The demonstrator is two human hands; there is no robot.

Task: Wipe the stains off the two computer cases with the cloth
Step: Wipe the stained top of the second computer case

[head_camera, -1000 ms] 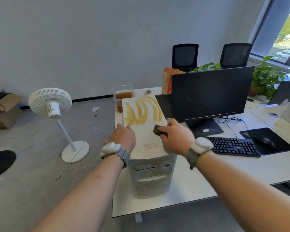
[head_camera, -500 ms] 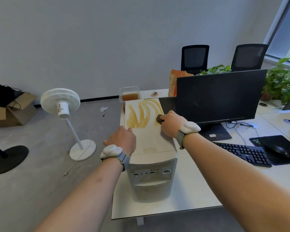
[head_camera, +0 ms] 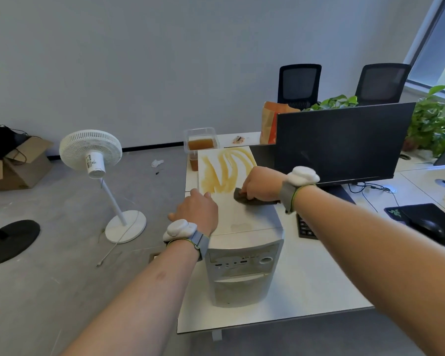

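Note:
A white computer case (head_camera: pixel 242 268) stands on the white desk (head_camera: pixel 306 299). The far half of its top carries brown-yellow smeared stains (head_camera: pixel 225 170); the near half looks mostly clean. My right hand (head_camera: pixel 261 185) grips a dark grey cloth (head_camera: pixel 252 200) and presses it on the top at the near edge of the stains. At the case's left top edge rests my left hand (head_camera: pixel 197 210), holding the case steady. Only one case is in view.
A clear tub of brown liquid (head_camera: pixel 201 143) stands just behind the case. To the right are a black monitor (head_camera: pixel 344 145), a keyboard (head_camera: pixel 305 227), and a mouse on a black mat (head_camera: pixel 427 224). On the floor at the left stands a white fan (head_camera: pixel 93 152).
My right hand has carried the cloth forward along the case top and now sits at the near edge of the stains. The camera has panned left. My left hand keeps its hold.

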